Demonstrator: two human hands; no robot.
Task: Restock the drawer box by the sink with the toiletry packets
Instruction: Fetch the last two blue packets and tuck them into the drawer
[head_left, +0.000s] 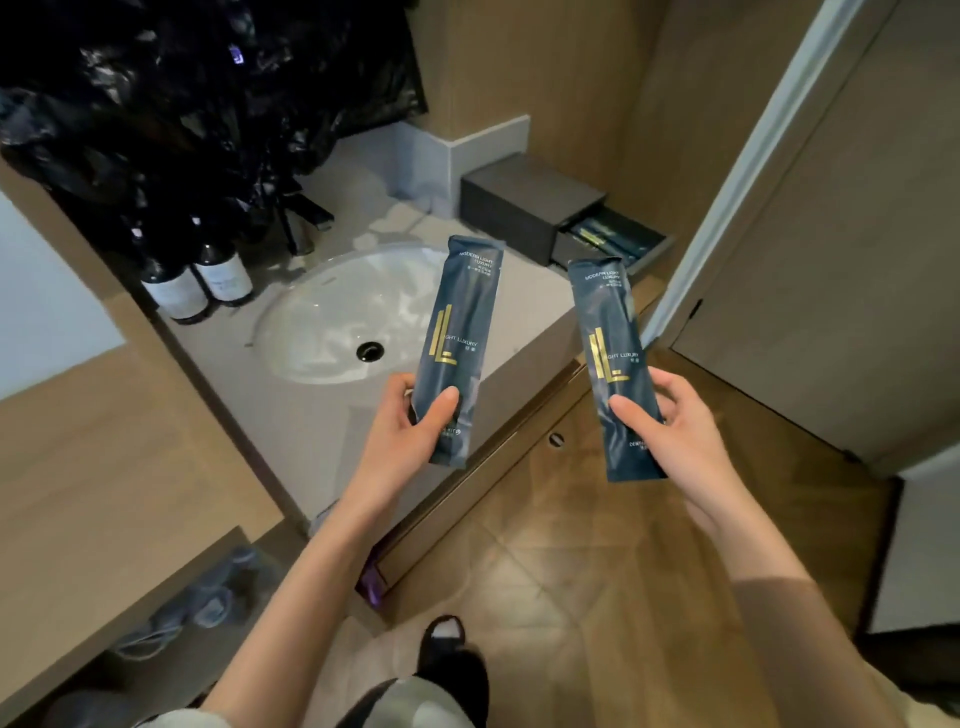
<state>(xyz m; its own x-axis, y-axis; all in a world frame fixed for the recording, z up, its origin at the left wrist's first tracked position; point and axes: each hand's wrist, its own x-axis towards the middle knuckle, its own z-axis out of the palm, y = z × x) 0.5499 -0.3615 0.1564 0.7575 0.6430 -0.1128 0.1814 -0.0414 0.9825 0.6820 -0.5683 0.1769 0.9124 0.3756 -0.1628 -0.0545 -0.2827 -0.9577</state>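
Broadly, setting: grey stone vanity counter (332, 415) with a white oval sink basin (332, 312) sunk into it, seen from above and in front.
Drawer box: dark grey two-tier box (524, 205) at the far right corner of the counter, beyond the sink and against the wood wall.
Open drawer: lower tray (615, 241) pulled out toward the right; a few dark packets already lie in it, running along its length.
Left packet: long, flat, dark blue foil sachet with gold lettering (460, 332), upright, top end pointing away toward the box.
Right packet: matching dark blue sachet (613, 364), likewise upright, leaning slightly left; its top edge sits just below the open drawer in the view.
Left hand: (410, 421) closed around the lower end of its packet, thumb across the front.
Right hand: (675, 421) pinching the lower end of its packet the same way.
Key relation: the drawer lies ahead and to the right of both hands, with the right hand nearer.
Likely next need: each packet probably has to be laid flat and turned to match the tray's length.
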